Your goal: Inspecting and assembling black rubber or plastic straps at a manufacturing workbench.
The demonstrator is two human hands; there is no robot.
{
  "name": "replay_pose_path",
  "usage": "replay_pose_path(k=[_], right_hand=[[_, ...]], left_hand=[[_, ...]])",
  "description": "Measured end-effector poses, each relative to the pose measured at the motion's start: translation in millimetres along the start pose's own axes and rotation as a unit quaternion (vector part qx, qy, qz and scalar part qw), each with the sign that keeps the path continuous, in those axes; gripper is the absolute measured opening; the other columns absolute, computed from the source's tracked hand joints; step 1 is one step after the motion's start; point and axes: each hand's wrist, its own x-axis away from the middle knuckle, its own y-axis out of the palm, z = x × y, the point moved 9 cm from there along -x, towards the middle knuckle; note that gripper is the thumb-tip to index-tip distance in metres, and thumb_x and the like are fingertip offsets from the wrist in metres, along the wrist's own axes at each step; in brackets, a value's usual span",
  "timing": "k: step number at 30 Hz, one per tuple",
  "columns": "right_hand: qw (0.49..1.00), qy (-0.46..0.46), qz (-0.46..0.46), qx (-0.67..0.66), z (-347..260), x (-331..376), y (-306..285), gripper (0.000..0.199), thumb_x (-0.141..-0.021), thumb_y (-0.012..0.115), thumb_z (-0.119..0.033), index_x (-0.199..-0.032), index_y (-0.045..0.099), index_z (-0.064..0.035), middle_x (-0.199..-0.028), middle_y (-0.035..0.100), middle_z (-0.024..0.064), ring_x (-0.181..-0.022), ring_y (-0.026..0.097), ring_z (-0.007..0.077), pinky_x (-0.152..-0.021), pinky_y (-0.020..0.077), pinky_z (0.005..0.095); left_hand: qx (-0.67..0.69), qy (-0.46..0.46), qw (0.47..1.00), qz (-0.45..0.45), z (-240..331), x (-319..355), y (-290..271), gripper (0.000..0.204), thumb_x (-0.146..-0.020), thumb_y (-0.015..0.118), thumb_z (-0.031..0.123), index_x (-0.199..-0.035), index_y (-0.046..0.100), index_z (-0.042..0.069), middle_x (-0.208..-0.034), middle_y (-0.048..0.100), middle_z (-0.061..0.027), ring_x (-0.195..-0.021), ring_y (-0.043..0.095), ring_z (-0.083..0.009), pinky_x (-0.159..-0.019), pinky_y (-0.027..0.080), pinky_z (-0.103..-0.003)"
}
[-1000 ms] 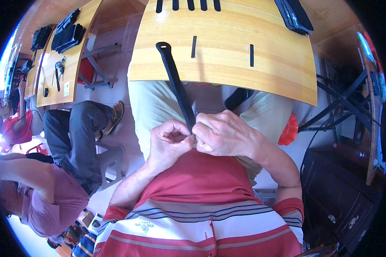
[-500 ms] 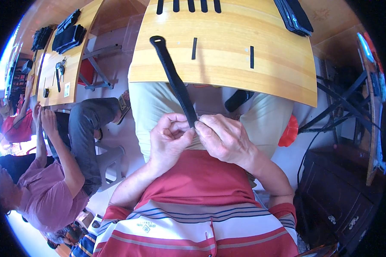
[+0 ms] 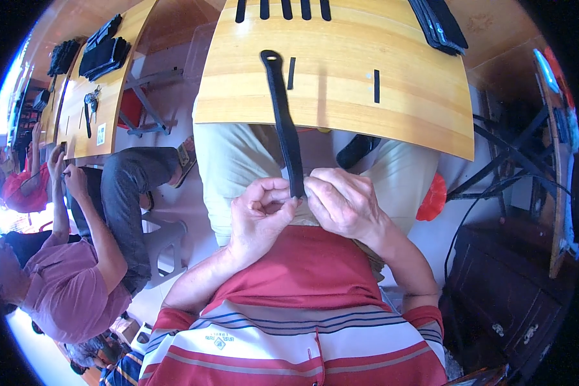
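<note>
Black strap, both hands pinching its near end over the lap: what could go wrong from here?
1. The black strap is held only at its near end by the left hand and right hand; it may slip out.
2. Its far looped end rests on the wooden table and could drag the small black strips.

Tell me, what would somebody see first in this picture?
First, the long black strap, pinched at its near end by the left hand and right hand, its looped far end lying on the yellow wooden table. More black strips lie on that table, and a seated co-worker works at far left.
</note>
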Motion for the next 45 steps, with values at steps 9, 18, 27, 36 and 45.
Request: replay_pose_path(k=[9,18,27,36,45], right_hand=[[0.999,0.02,-0.021,-0.014,-5.7,0.9,2.8,0.029,-0.069,0.074,0.003,-0.096,0.066,0.0055,-0.093,0.064,0.0152,-0.073,0.066,0.0278,-0.06,0.0559,0.0345],[0.999,-0.029,-0.028,0.031,-14.4,-1.1,7.9,0.025,-0.069,0.073,0.003,-0.092,0.065,0.0073,-0.093,0.064,0.018,-0.08,0.068,0.0315,-0.07,0.0591,0.0364],[0.996,-0.019,-0.042,0.075,-21.3,-2.0,15.5,0.026,-0.071,0.068,0.002,-0.095,0.062,0.0084,-0.095,0.062,0.0179,-0.074,0.067,0.0292,-0.064,0.0572,0.0351],[0.991,0.028,-0.122,0.04,-1.2,3.5,26.3,0.025,-0.071,0.07,0.001,-0.094,0.059,0.0018,-0.089,0.063,0.014,-0.069,0.065,0.0253,-0.057,0.0544,0.0336],[0.997,0.004,-0.075,-0.005,-3.7,2.4,17.1,0.027,-0.072,0.071,0.003,-0.097,0.061,0.0033,-0.093,0.064,0.0138,-0.072,0.066,0.0257,-0.057,0.0552,0.0344]], left_hand=[[0.011,-0.014,1.0,0.005,-2.6,0.8,-0.6,0.029,-0.089,0.065,-0.005,-0.115,0.055,-0.005,-0.099,0.069,-0.0093,-0.09,0.065,-0.0092,-0.08,0.056,-0.023],[0.024,-0.001,1.0,0.0,-4.7,-3.0,-5.7,0.022,-0.088,0.067,-0.004,-0.109,0.061,-0.005,-0.096,0.07,-0.007,-0.086,0.065,-0.008,-0.077,0.055,-0.022],[-0.068,0.03,0.996,0.044,-5.0,-1.2,-13.5,0.015,-0.088,0.07,0.0,-0.101,0.066,-0.004,-0.091,0.07,-0.0055,-0.082,0.064,-0.0066,-0.073,0.054,-0.022],[-0.111,0.045,0.992,0.026,-4.3,1.7,-10.3,0.018,-0.088,0.069,0.0,-0.104,0.066,-0.004,-0.091,0.07,-0.0058,-0.082,0.064,-0.0068,-0.074,0.055,-0.022],[-0.027,0.041,0.998,0.036,-9.0,-2.8,-10.9,0.015,-0.087,0.069,-0.002,-0.102,0.065,-0.004,-0.09,0.07,-0.005,-0.081,0.063,-0.0054,-0.073,0.054,-0.021]])
